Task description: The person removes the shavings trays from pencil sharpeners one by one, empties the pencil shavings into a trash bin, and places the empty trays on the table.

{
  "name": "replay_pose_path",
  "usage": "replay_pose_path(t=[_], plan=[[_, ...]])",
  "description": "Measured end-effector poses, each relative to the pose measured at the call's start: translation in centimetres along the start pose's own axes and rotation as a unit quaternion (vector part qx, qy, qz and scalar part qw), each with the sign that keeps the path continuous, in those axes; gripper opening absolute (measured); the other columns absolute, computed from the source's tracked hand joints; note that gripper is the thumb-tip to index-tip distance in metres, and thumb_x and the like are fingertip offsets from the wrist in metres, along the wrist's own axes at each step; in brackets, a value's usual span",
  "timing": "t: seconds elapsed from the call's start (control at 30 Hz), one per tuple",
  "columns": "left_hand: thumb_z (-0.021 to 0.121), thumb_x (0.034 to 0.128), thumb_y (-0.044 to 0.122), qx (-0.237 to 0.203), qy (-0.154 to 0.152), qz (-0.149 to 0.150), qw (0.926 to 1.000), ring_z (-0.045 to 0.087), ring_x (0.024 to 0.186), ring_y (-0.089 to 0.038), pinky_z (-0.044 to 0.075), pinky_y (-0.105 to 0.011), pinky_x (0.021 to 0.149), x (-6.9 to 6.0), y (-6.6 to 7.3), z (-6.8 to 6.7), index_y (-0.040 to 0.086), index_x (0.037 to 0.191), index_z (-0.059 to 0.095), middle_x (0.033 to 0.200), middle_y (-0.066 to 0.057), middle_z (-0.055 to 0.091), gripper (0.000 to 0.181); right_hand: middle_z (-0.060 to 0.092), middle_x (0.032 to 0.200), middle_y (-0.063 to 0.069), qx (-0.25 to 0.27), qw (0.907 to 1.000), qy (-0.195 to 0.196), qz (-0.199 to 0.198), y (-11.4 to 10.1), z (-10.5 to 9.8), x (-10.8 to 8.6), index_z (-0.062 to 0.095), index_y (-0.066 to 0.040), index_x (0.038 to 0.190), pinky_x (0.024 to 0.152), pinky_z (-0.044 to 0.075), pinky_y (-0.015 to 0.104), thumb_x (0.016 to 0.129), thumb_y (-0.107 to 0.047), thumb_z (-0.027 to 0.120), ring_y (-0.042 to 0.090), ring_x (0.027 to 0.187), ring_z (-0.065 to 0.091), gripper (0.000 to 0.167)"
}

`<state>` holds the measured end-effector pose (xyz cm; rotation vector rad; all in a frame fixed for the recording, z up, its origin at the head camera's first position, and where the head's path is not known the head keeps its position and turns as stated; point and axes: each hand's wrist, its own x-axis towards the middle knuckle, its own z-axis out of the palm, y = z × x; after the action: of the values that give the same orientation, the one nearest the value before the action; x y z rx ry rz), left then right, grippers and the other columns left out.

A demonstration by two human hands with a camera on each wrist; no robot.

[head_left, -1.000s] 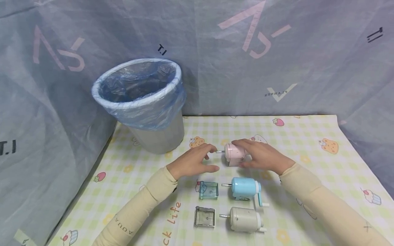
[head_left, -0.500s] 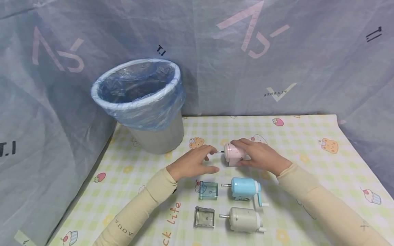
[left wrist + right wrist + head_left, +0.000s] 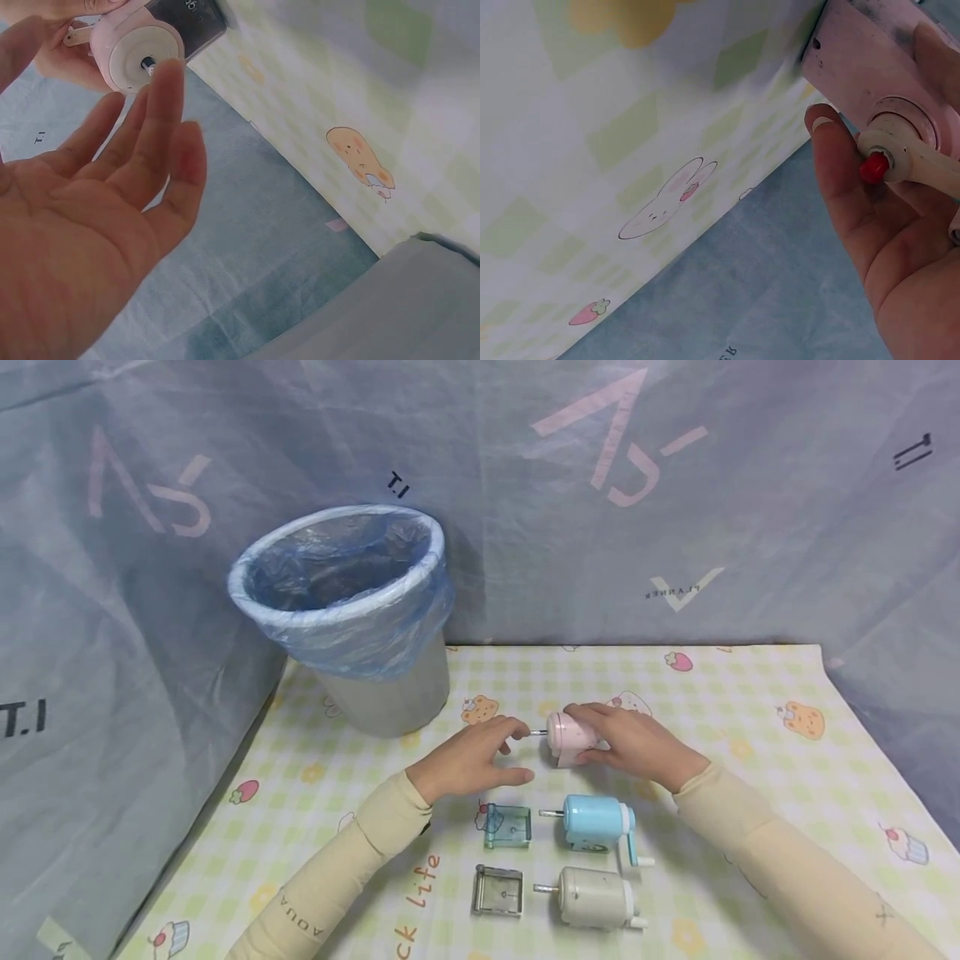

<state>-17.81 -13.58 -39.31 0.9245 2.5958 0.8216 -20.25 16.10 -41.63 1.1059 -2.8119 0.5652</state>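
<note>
A pink hand-crank pencil sharpener stands on the checked cloth. My right hand grips its body from the right, fingers over the top and thumb at the near side. In the right wrist view a crank with a red hub lies by the palm. A short silvery rod sticks out of the sharpener's left face. My left hand is at that rod's tip, fingers mostly straight and thumb apart. In the left wrist view a fingertip overlaps the rod; whether they touch I cannot tell.
Nearer me stand a blue sharpener and a beige sharpener, each with a rod sticking out leftward. Left of them lie a clear teal tray and a clear grey tray. A bin with a blue liner stands back left.
Both hands stay almost where they were, the right still on the pink sharpener and the left by the rod. The view shifts very slightly.
</note>
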Motion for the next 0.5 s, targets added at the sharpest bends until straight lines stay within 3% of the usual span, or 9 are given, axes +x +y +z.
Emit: replay_pose_path(t=[0.5], plan=[[0.071,0.1039,0.041,-0.016,0.011,-0.008,0.9998,0.066,0.121,-0.024,0.055,-0.043,0.097,-0.02,-0.36,0.04,0.009,0.153,0.051,0.147,-0.013,0.058,0.062,0.07,0.134,0.015,-0.004,1.0,0.004,0.001,0.57,0.21,-0.02,0.062,-0.007,0.148,0.088,0.059,0.055,0.09,-0.026,0.089,0.033,0.11,0.072,0.066]])
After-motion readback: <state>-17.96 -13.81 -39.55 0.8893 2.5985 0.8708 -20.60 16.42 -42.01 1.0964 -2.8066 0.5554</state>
